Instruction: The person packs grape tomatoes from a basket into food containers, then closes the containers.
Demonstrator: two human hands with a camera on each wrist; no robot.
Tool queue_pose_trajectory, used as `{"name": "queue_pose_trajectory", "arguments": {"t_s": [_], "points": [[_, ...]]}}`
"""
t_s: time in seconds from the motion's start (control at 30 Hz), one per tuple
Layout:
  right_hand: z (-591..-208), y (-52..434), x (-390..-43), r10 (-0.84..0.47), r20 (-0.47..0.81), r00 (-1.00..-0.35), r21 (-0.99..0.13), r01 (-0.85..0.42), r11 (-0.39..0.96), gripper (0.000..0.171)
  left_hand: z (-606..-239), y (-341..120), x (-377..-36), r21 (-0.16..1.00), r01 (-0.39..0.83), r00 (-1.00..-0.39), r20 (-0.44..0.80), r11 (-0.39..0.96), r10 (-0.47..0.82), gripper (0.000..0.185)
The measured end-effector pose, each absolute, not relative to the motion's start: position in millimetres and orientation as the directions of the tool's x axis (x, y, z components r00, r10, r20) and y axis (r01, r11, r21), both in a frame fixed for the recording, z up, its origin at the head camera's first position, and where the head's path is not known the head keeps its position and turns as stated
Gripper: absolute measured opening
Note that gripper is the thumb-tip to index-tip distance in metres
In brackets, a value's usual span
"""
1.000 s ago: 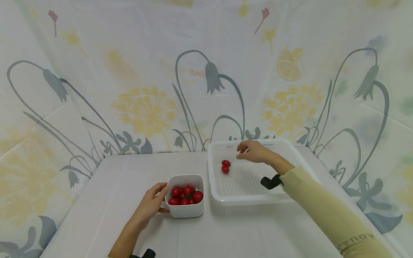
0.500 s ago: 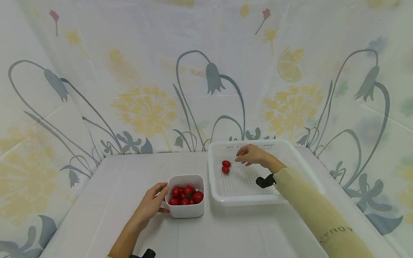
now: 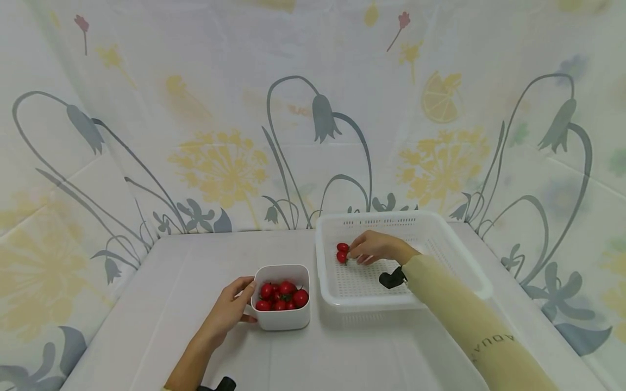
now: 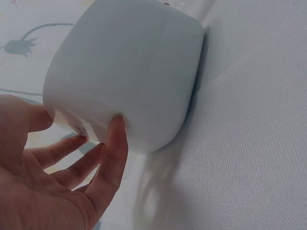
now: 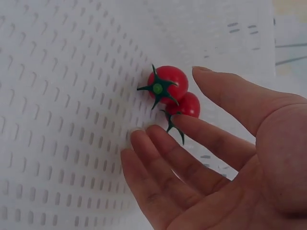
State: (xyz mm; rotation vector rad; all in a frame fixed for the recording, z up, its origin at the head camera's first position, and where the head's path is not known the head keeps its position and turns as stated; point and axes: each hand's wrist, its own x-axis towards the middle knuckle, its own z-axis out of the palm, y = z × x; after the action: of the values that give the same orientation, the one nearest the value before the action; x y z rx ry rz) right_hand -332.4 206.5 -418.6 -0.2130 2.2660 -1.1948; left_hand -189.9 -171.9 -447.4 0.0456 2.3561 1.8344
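Bright, even, diffuse lighting; soft shadow under the white bowl (image 3: 282,320); head view bowed at edges.

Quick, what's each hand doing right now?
Left hand: open, fingers touching the white bowl.
Right hand: open, fingers beside two cherry tomatoes, holding nothing.

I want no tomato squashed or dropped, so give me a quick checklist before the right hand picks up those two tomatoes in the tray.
1. Right hand open beside the two tomatoes, thumb on one side and fingers on the other: ok.
2. Tomatoes gripped yet: not ok; whether a finger touches the nearer one, cannot tell.
3. Tomatoes lie together on the white perforated tray, nothing on top: ok.
4. Left hand steadies the white bowl: ok.
5. Bowl upright, holding tomatoes: ok.
6. Whether the two are joined by one stem: cannot tell.
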Motion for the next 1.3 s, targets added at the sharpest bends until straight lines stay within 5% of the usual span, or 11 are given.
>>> {"name": "queue_pose_trajectory", "arguments": {"t_s": [0.6, 1.3], "points": [[-429, 180, -333, -0.400, -0.379, -0.835, -0.819, 0.101, 0.565, 0.022, -446, -171, -190, 0.965, -0.070, -0.988, -0.101, 0.252, 0.113, 0.040], [-399, 183, -322, -0.531, -0.305, -0.791, -0.895, 0.047, 0.444, 0.020, -444, -169, -188, 0.963, -0.063, -0.989, -0.095, 0.261, 0.113, 0.040]]}}
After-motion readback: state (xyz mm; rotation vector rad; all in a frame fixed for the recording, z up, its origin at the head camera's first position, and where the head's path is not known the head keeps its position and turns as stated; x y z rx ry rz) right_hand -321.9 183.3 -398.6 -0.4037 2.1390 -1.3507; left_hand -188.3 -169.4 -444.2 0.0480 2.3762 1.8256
